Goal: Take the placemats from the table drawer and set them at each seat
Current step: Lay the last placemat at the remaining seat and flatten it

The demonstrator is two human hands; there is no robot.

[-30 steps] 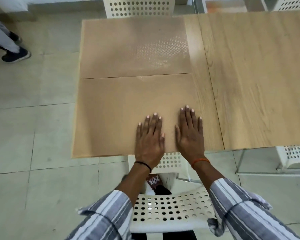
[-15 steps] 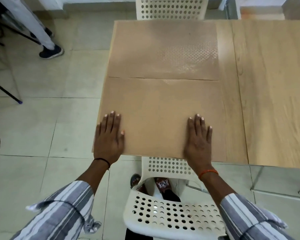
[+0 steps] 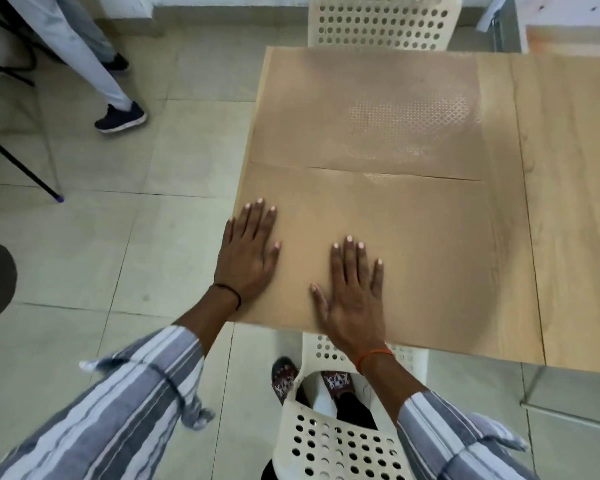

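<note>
The right hand (image 3: 355,299) has been moved leftward, nearer the left hand (image 3: 248,258); both are pressed flat, fingers straight and slightly apart, on the near placemat (image 3: 413,258).

It looked like a plain canteen or dining room: a light wooden table (image 3: 568,202) stood on pale floor tiles (image 3: 84,254), with white perforated plastic chairs (image 3: 381,26) tucked at its far and near sides, and tripod legs (image 3: 21,168) left of the table.

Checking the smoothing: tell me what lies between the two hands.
Head view: only bare near placemat lies between left hand and right hand.
</note>
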